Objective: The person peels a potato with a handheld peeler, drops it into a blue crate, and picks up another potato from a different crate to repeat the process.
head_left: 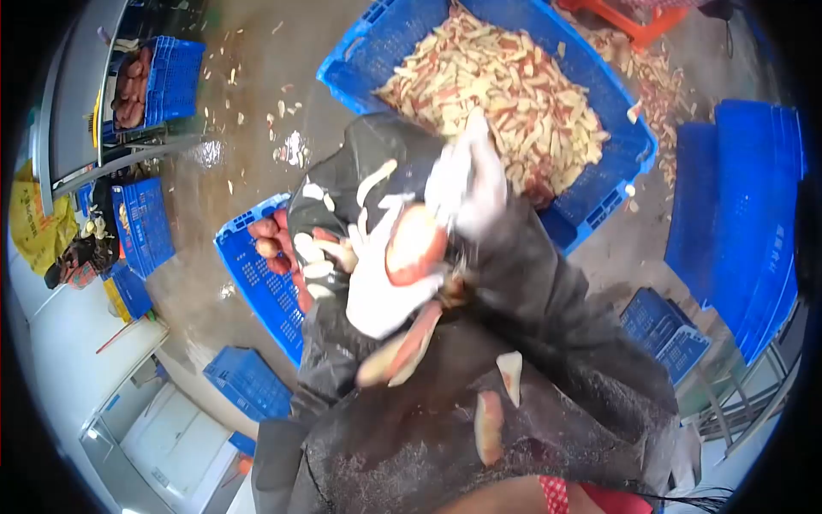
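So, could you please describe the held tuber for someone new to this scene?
Find the dark apron in the middle. Over it, the white-gloved left hand holds the reddish tuber. It is large and rounded, unlike the slender peelings around it.

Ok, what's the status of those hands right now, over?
Left hand gripping a reddish tuber with a pale patch. Right hand just beside it, blurred, grip unclear. Loose peelings on the dark apron, seemingly not in the way.

Floor's [240,167] wet and grey-brown, with bright white glare patches [293,151]. Pale wall [73,343] on the left, metal-legged stand [717,404] lower right, orange plastic stool [632,27] up top.
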Motion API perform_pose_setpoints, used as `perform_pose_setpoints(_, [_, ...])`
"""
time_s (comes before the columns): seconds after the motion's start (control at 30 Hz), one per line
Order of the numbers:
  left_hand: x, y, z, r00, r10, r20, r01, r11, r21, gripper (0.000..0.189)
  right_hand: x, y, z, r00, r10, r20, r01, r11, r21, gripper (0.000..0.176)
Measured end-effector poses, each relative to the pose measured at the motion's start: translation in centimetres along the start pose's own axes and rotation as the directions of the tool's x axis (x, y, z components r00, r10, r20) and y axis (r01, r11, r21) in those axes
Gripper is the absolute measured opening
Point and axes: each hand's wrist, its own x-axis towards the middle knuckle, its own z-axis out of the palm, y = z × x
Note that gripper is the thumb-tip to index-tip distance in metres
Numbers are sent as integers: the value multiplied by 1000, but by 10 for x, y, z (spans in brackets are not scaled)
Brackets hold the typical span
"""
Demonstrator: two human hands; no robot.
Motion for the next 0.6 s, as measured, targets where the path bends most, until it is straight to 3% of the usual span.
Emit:
perform_pose_setpoints(0.03, [4, 3, -6, 999, -6, 35, 8, 999, -47, 90, 19, -11, -15, 934, -107, -341, 86, 993, -77, 45])
perform_pose_setpoints(0.07, [9, 6, -11, 997, -13, 70, 19, 995, -94, 86, 30, -29, -33, 952, -159, -263, 148, 987, -60, 46])
perform_pose_setpoints(0.13, [15, 3, -21, 993, 16, 121, -2, 994, -107, 81, 19, -31, -9, 967, -249, -54, 246, 968, -50, 48])
perform_pose_setpoints(0.17, [13, -4, -21, 989, 40, 144, -29, 996, -79, 81, -2, -10, 38, 927, -369, -61, 276, 785, -555, 48])
perform_pose_setpoints(0.23, [9, -21, -13, 978, -159, 134, 177, 975, -135, 76, 5, -3, 13, 969, -236, -65, 193, 899, -393, 49])
perform_pose_setpoints(0.27, [8, -28, -8, 979, -172, 112, 190, 964, -183, 73, 25, -21, -16, 942, -186, -280, 154, 979, -132, 49])
perform_pose_setpoints(0.3, [8, -35, -3, 979, -185, 88, 201, 952, -231, 70, 34, -37, -14, 898, -233, -372, 223, 972, -72, 43])
perform_pose_setpoints(0.33, [5, -40, 1, 991, -129, 44, 136, 947, -292, 67, 29, -33, -15, 925, -333, -184, 308, 939, -149, 43])
perform_pose_setpoints(0.37, [3, -39, 0, 986, -161, 44, 167, 937, -307, 63, 17, -24, 2, 913, -407, 13, 401, 893, -205, 44])
perform_pose_setpoints(0.4, [0, -37, 0, 980, -193, 44, 197, 926, -321, 60, 2, -12, 21, 996, -63, 56, 60, 997, 54, 44])
perform_pose_setpoints(0.43, [-2, -35, -1, 973, -225, 45, 226, 914, -336, 56, 3, -2, 28, 963, -260, -78, 201, 877, -436, 45])
perform_pose_setpoints(0.5, [9, -15, -2, 973, -231, 15, 224, 925, -308, 57, 39, -30, -22, 876, -270, -400, 205, 958, -199, 45])
perform_pose_setpoints(0.53, [10, -1, 0, 978, -198, 66, 203, 832, -517, 56, 44, -48, -31, 857, -322, -402, 258, 944, -206, 46])
perform_pose_setpoints(0.57, [13, -10, 2, 1000, 3, 30, 10, 920, -392, 62, 43, -50, -37, 899, -410, -153, 386, 908, -167, 44])
perform_pose_setpoints(0.6, [16, 7, 0, 997, 76, -26, -80, 965, -248, 68, 32, -44, -10, 973, -229, -29, 228, 973, -43, 44])
